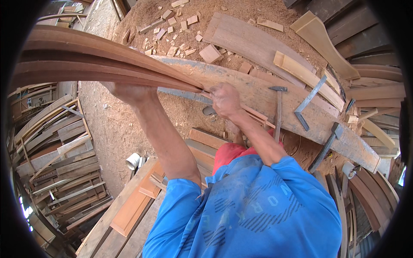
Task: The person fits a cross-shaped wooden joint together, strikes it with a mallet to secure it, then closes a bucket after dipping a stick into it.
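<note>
A long reddish-brown grooved wooden moulding (107, 58) reaches from the far left to a narrow end near the middle. My left hand (131, 91) is closed around its underside, so most of the fingers are hidden. At the narrow end my right hand (226, 101) is curled into a fist. Something small and dark shows between that fist and the wood; what it is I cannot make out. Thin wood strips (257, 115) lie on the plank bench (254, 92), partly behind my right forearm.
On the bench rest a hammer (278, 109), a metal square (310, 102) and a dark metal tool (325, 147). Curved boards (254, 41) and offcuts (211, 53) lie in sawdust beyond. Stacked timber (71, 161) lines the left; a white cup (133, 161) stands beside more planks.
</note>
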{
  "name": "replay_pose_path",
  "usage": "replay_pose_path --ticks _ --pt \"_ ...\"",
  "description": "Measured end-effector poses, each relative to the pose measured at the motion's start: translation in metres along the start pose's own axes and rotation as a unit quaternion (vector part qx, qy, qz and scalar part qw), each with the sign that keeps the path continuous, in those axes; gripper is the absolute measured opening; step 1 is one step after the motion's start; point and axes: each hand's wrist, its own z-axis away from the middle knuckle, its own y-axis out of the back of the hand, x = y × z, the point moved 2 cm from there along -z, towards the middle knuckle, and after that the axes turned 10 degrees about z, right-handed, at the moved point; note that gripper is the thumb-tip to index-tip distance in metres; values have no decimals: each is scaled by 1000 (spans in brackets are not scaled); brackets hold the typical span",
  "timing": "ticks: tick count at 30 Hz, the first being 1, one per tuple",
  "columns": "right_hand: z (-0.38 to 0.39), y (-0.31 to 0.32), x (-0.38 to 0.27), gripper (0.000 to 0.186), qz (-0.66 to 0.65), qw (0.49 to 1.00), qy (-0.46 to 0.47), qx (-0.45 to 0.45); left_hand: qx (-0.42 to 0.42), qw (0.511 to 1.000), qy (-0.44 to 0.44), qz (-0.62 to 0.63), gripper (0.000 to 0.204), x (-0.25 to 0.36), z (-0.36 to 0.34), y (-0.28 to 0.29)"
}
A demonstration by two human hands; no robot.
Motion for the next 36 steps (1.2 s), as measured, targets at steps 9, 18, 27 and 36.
replay_pose_path --ticks 9,18,27,36 --pt "-10 -12 -12 17 79 992 101 -4 43 999 3 11 40 -1 2 -7" --pt "-22 17 -12 18 79 987 -4 -142 -5 985 -88 -148 42 -1 -7 11" --pt "-13 1 13 23 -78 974 -166 -136 21 995 -55 -77 41 -4 -10 10" --pt "-4 0 10 20 -101 972 -166 -128 -67 954 -147 -251 41 1 -3 -2"
